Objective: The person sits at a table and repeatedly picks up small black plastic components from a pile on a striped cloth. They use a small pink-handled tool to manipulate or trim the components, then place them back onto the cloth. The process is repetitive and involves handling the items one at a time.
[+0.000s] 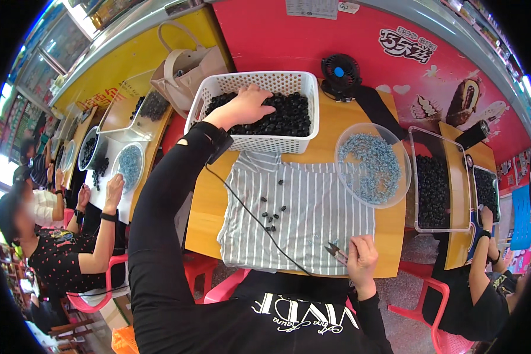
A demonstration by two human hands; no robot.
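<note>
My left hand [246, 106] reaches into a white perforated plastic basket [271, 143]. Its thumb and fingers are apart on a heap of small black plastic pieces [289, 112], and I see nothing gripped in it. Over the near right part of a grey-and-white striped cloth [312, 200], my right hand [363, 262] is closed round small pliers [338, 253], their jaws pointing up and left. Several loose black pieces [271, 228] lie on the cloth. A round clear tub [402, 171] of tiny light-blue parts [369, 165] stands at the cloth's right edge.
A black fan [340, 72] and a beige bag [186, 71] sit behind the basket. A clear bin [416, 218] of black pieces stands to the right. A dark cord [242, 203] crosses the cloth. Other people [71, 248] work at tables on both sides.
</note>
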